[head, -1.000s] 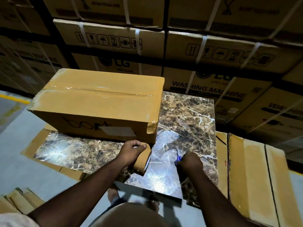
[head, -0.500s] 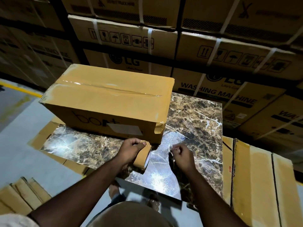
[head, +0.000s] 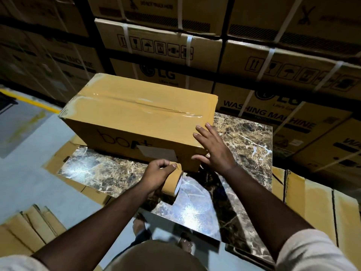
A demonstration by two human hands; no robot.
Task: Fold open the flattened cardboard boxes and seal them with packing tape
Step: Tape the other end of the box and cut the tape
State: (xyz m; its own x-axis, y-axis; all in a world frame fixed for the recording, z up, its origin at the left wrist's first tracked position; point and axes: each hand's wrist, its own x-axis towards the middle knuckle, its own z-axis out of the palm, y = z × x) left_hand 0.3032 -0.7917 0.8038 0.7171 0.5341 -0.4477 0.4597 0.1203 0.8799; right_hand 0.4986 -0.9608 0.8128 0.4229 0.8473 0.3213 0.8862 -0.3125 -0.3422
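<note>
A closed cardboard box (head: 136,118) with clear tape along its top seam lies on a marble-patterned table top (head: 244,145). My left hand (head: 158,173) grips a roll of brown packing tape (head: 173,181) just in front of the box's near face. With its fingers spread flat, my right hand (head: 213,149) presses on the box's right end, over the taped corner.
Flattened cardboard boxes (head: 316,204) lie at the right of the table, and more (head: 29,227) are stacked on the floor at lower left. A wall of strapped washing-machine cartons (head: 273,79) rises right behind the table. My feet show below the table's near edge.
My right hand has risen from the table top, opened, and landed flat on the box's right end. My left hand still holds the tape roll by the box.
</note>
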